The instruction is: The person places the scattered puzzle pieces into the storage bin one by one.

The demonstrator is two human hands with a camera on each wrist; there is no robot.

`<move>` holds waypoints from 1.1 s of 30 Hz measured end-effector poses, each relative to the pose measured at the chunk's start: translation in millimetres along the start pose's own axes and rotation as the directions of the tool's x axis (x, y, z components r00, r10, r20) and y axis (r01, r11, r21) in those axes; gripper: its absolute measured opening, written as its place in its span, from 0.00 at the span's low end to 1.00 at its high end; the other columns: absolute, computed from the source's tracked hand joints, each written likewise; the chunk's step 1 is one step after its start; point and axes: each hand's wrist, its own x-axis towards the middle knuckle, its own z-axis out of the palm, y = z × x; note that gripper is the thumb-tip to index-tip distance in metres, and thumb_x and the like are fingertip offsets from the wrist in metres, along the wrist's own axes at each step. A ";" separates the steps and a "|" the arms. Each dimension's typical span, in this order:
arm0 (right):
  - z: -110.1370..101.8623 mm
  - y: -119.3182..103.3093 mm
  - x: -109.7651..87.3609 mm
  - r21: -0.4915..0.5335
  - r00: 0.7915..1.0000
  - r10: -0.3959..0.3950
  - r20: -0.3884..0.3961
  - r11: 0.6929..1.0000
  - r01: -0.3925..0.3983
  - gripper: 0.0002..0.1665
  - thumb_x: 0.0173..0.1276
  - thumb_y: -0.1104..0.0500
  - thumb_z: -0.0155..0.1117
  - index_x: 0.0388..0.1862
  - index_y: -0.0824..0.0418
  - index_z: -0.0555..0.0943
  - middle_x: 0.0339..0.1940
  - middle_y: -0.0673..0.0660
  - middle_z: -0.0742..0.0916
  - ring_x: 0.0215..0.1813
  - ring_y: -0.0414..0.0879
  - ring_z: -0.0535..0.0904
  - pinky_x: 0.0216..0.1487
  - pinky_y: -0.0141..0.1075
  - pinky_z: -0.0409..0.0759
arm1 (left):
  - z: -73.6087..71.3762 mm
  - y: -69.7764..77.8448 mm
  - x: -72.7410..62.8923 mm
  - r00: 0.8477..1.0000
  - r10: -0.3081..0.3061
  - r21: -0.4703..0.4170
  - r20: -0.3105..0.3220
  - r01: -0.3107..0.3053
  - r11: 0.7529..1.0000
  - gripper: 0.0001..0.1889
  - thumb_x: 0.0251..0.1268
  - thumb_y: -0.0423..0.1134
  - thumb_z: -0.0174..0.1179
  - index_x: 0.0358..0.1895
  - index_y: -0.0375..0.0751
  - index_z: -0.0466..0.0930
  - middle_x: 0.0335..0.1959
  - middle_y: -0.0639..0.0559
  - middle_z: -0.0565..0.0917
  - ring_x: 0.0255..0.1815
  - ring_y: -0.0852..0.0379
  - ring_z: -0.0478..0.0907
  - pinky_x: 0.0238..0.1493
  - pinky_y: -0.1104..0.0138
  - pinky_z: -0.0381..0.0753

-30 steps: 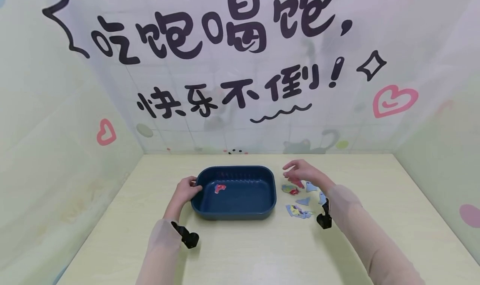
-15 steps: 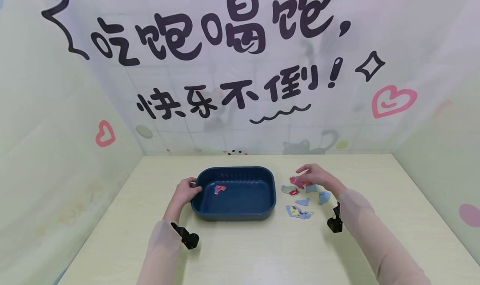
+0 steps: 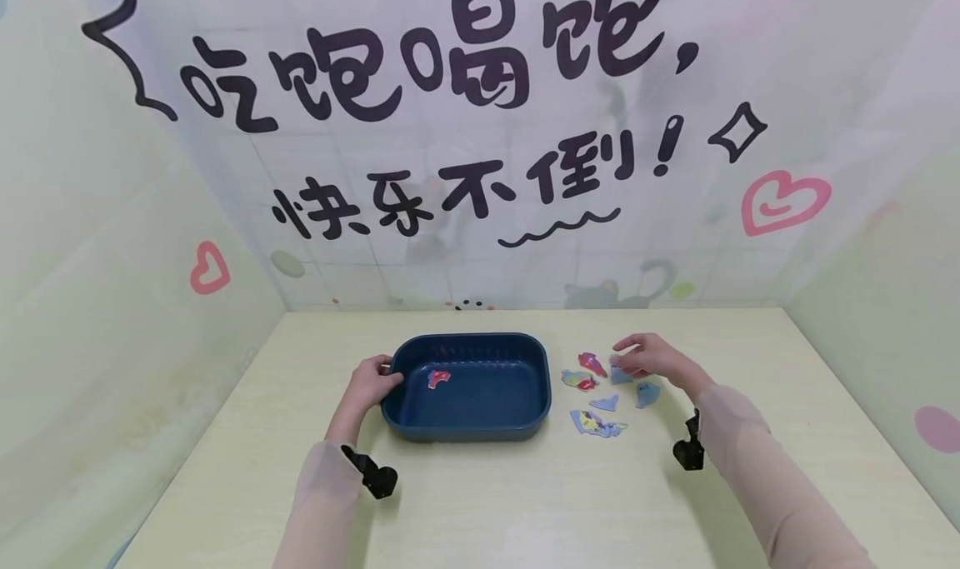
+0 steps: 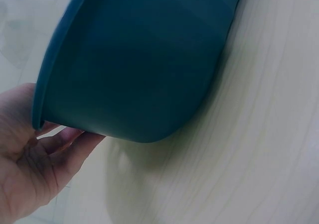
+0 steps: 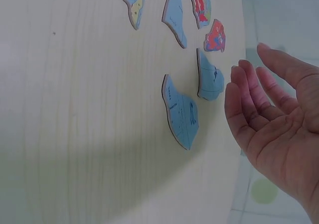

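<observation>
My left hand [image 3: 371, 381] grips the left end of a dark blue plastic bin [image 3: 472, 402], its thumb over the rim. In the left wrist view, fingers of the left hand [image 4: 30, 159] lie against the bin's outer wall [image 4: 134, 64]. One small red map puzzle piece [image 3: 438, 378] lies inside the bin. My right hand [image 3: 652, 359] hovers with loosely bent fingers, holding nothing, by a blue piece [image 5: 209, 79]. Near it lie another blue piece [image 5: 182, 114], a red piece [image 5: 215, 36], a green-and-red piece [image 3: 579, 379] and a narrow blue piece [image 5: 174, 15].
Yellow-and-blue pieces [image 3: 596, 423] lie nearest the front, right of the bin. All stand on a pale wooden table [image 3: 480, 502]. Printed cloth walls [image 3: 480, 261] enclose its back and sides. A black camera mount [image 3: 690, 444] hangs under the right wrist.
The right hand has moved right and slightly nearer, from above the red piece to beside the blue one. The red piece now shows uncovered. The left hand and bin have stayed put.
</observation>
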 end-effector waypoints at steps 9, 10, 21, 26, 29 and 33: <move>-7.6 11.9 -5.9 -0.052 1.000 0.027 -0.013 0.998 -0.028 0.26 0.64 0.59 0.57 0.55 0.76 0.68 0.38 0.63 0.83 0.36 0.43 0.78 0.39 0.37 0.79 | 0.5 0.8 1.8 1.000 -0.005 -0.002 0.004 0.005 1.000 0.22 0.60 0.35 0.53 0.57 0.28 0.69 0.49 0.30 0.75 0.43 0.42 0.78 0.30 0.62 0.80; -9.1 14.6 -6.5 -0.059 1.000 0.027 -0.015 0.998 -0.028 0.26 0.64 0.59 0.58 0.55 0.76 0.68 0.36 0.62 0.83 0.34 0.42 0.78 0.38 0.36 0.79 | 0.5 0.7 2.1 1.000 -0.006 -0.004 0.005 0.006 1.000 0.22 0.60 0.35 0.53 0.57 0.28 0.68 0.49 0.30 0.75 0.43 0.42 0.78 0.30 0.62 0.80; -14.8 26.0 -18.0 -0.226 0.999 -0.027 0.030 0.974 0.033 0.28 0.56 0.59 0.67 0.50 0.75 0.71 0.35 0.59 0.79 0.35 0.44 0.71 0.36 0.33 0.70 | 0.1 -1.2 2.5 1.000 -0.003 -0.003 0.002 0.003 1.000 0.21 0.61 0.35 0.53 0.56 0.28 0.69 0.48 0.30 0.75 0.42 0.42 0.78 0.30 0.62 0.80; -12.4 25.1 -19.4 -0.266 0.997 -0.031 0.067 0.963 0.048 0.26 0.53 0.61 0.69 0.48 0.73 0.73 0.36 0.60 0.77 0.39 0.48 0.70 0.41 0.37 0.70 | -0.2 -1.5 2.1 1.000 0.001 -0.002 0.001 -0.001 1.000 0.21 0.60 0.35 0.53 0.55 0.27 0.69 0.47 0.30 0.75 0.41 0.42 0.78 0.30 0.62 0.80; -11.6 25.8 -19.2 -0.292 0.995 -0.024 0.093 0.955 0.051 0.26 0.50 0.62 0.70 0.47 0.71 0.74 0.39 0.61 0.76 0.43 0.51 0.70 0.48 0.42 0.70 | -0.1 -1.8 1.4 1.000 -0.001 -0.004 0.003 0.001 1.000 0.21 0.60 0.35 0.53 0.55 0.27 0.69 0.48 0.30 0.75 0.42 0.42 0.78 0.31 0.61 0.80; -10.6 26.5 -18.3 -0.313 0.994 -0.020 0.109 0.948 0.053 0.26 0.47 0.64 0.71 0.46 0.69 0.73 0.41 0.62 0.76 0.45 0.53 0.70 0.52 0.46 0.69 | 0.1 -1.8 0.9 1.000 0.002 -0.006 0.004 -0.002 1.000 0.21 0.61 0.34 0.53 0.56 0.27 0.69 0.48 0.30 0.74 0.42 0.42 0.77 0.31 0.61 0.81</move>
